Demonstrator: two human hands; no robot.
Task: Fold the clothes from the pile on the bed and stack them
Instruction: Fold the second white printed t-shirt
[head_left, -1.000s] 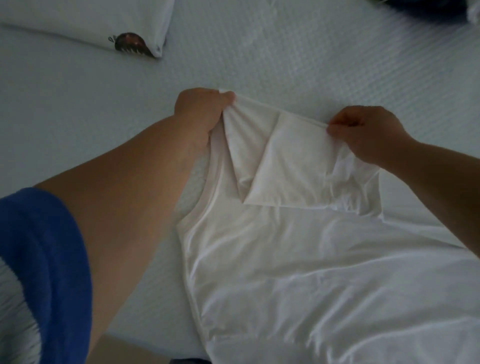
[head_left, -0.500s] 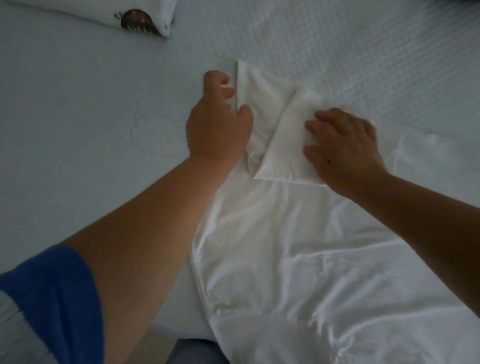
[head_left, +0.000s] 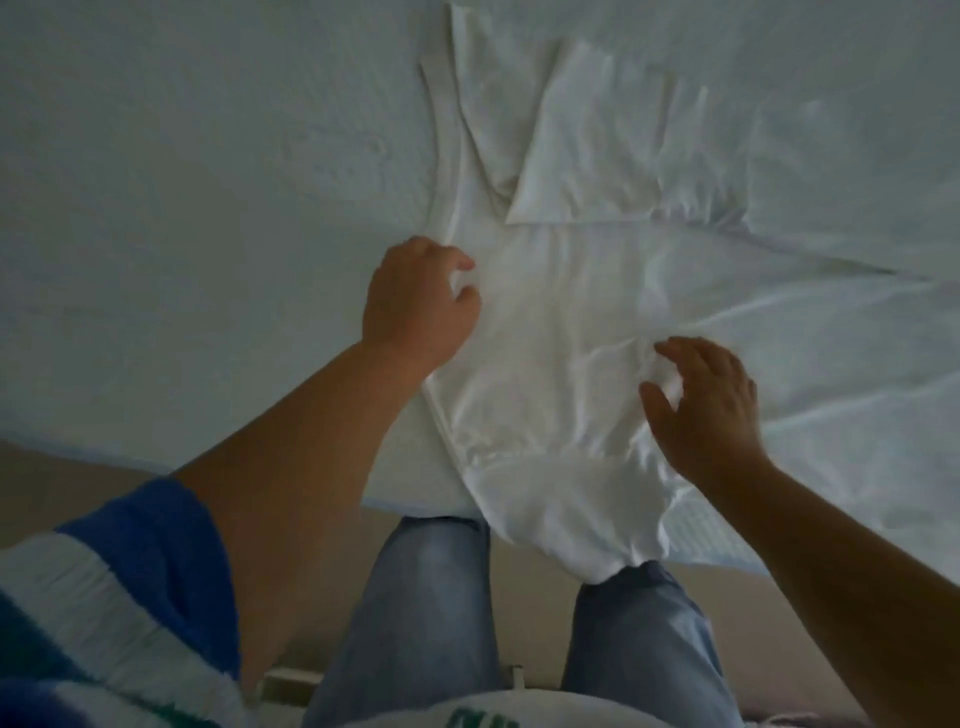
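Note:
A white T-shirt (head_left: 561, 332) lies spread on the white bed (head_left: 208, 208), with one sleeve folded in over its upper part (head_left: 582, 156). Its lower hem hangs over the bed's near edge (head_left: 566, 519). My left hand (head_left: 415, 306) rests at the shirt's left side seam, fingers curled against the cloth. My right hand (head_left: 701, 405) hovers over the shirt's lower right part with fingers spread and bent, the fingertips touching a bunched wrinkle. Whether either hand pinches the fabric is unclear.
The bed's near edge (head_left: 156, 457) runs across the lower part of the view, with beige floor below it. My legs in blue jeans (head_left: 431, 623) stand against the bed. The bed cover stretches away to the left and far side.
Both hands have left the folded sleeve and moved down toward me to the shirt's middle and lower part. The view has tilted down, so the pillow is out of sight.

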